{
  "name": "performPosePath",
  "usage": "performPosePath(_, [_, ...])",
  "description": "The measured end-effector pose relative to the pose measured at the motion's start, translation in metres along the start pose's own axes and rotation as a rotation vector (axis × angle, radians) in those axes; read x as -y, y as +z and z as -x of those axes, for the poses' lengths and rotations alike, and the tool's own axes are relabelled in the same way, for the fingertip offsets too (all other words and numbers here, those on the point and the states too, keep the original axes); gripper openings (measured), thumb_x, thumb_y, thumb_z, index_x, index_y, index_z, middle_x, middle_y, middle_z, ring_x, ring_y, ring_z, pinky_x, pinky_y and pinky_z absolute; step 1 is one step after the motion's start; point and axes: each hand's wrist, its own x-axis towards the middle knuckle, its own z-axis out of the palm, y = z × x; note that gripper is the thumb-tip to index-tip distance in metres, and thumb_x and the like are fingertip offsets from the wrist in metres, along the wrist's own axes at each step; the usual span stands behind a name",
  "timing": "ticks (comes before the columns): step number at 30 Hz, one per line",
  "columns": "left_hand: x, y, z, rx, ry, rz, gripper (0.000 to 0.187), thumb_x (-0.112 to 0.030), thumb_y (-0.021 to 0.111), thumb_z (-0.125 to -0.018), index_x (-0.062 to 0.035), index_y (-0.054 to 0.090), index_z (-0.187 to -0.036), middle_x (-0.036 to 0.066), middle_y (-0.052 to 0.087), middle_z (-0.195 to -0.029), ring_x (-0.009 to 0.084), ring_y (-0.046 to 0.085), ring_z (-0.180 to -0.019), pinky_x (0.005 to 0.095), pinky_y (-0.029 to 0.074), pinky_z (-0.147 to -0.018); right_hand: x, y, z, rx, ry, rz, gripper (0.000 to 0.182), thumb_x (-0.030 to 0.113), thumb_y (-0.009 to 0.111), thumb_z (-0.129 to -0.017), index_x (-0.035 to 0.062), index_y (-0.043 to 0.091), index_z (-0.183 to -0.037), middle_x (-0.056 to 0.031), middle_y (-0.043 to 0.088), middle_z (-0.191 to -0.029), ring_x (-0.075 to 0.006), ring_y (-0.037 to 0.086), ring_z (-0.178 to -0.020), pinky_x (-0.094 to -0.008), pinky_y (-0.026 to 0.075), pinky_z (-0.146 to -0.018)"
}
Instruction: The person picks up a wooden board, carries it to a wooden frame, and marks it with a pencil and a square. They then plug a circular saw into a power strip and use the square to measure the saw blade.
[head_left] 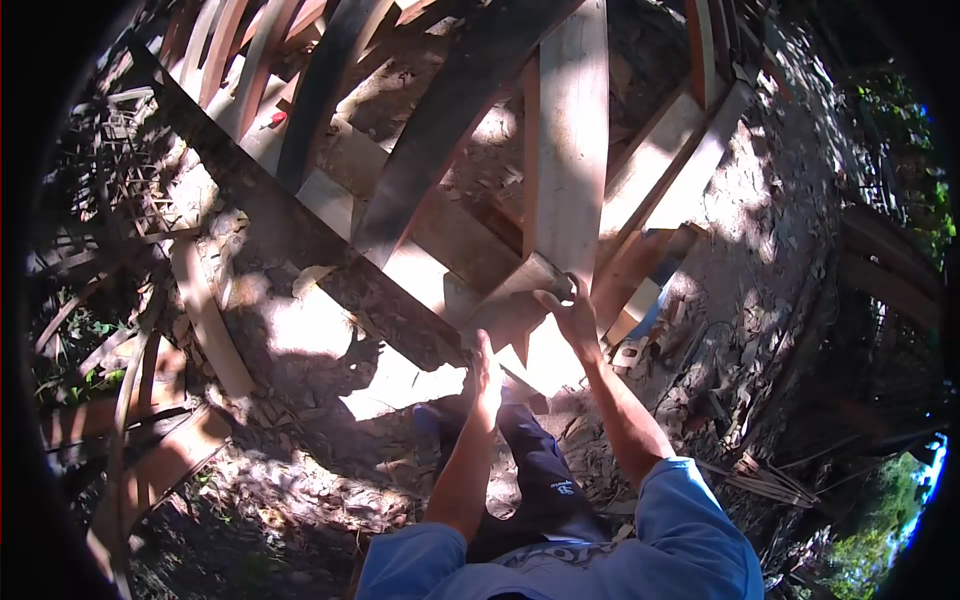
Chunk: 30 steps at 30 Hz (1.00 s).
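A short, broad wooden board [508, 312] lies tilted in front of me, its far edge pale and sunlit. At its near left end is my left hand [486, 378], straight along the wood, with most of its fingers hidden. My right hand [574, 320] grips the right end, thumb on the near face and fingers curled over the edge. Just beyond the right hand stands a long pale plank [570, 150]. A dark beam [320, 245] slants down from the upper left and ends close to my left hand.
Several dark and reddish beams [430, 130] lean and fan out across the top. More planks [655, 165] lie at the right, with a small pale block [634, 308] near my right wrist. Curved wood offcuts [210, 320] and dry leaves [330, 500] cover the ground.
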Motion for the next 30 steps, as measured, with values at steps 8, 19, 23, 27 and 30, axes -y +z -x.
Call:
performPosePath(8, [0.000,-0.014,0.013,-0.132,-0.145,-0.083,0.101,-0.081,0.033,-0.080,-0.0115,0.014,-0.151,0.015,0.023,-0.151,0.0311,0.033,-0.132,0.0453,0.038,-0.098,-0.011,0.009,0.045,-0.135,0.128,0.046,0.075,0.032,0.078,-0.075,0.0001,0.043,-0.133,-0.0129,0.064,-0.097,-0.0242,0.063,-0.090,-0.0335,0.050,-0.081])
performPosePath(19, [0.130,-0.375,0.115,0.240,0.836,-1.348,0.041,-0.038,0.042,-0.095,-0.0068,0.056,-0.118,0.025,0.064,-0.086,0.0403,0.064,-0.083,0.0480,0.050,-0.073,-0.039,0.017,0.280,-0.053,0.339,0.474,0.043,0.043,0.058,-0.084,0.0022,0.070,-0.078,-0.0236,0.067,-0.082,-0.0375,0.067,-0.081,-0.0461,0.053,-0.074])
performPosePath(23, [0.078,-0.497,0.185,0.115,0.555,-1.732,0.041,-0.041,0.047,-0.094,-0.0123,0.056,-0.121,0.017,0.063,-0.075,0.0305,0.066,-0.071,0.0484,0.051,-0.063,-0.025,0.047,0.373,-0.128,0.308,0.504,0.047,0.046,0.060,-0.081,-0.0003,0.069,-0.084,-0.0226,0.068,-0.083,-0.0370,0.068,-0.082,-0.0450,0.053,-0.073])
performPosePath(27, [0.038,-0.610,0.162,-0.296,0.055,-0.784,0.054,-0.057,0.053,-0.088,-0.0050,0.065,-0.097,0.008,0.067,-0.082,0.0208,0.060,-0.058,0.0390,0.045,-0.049,-0.074,0.118,0.416,-0.208,0.324,0.207,0.025,0.025,0.066,-0.075,0.0028,0.071,-0.086,-0.0195,0.069,-0.079,-0.0320,0.069,-0.076,-0.0392,0.054,-0.070])
performPosePath(30, [0.012,-0.642,0.160,-0.542,0.165,-0.548,0.073,-0.063,0.055,-0.084,0.0042,0.061,-0.113,0.018,0.067,-0.091,0.0320,0.064,-0.087,0.0428,0.049,-0.062,-0.007,0.138,0.454,-0.119,0.133,0.352,0.029,0.030,0.057,-0.082,0.0030,0.070,-0.083,-0.0211,0.068,-0.081,-0.0366,0.067,-0.078,-0.0440,0.053,-0.073])
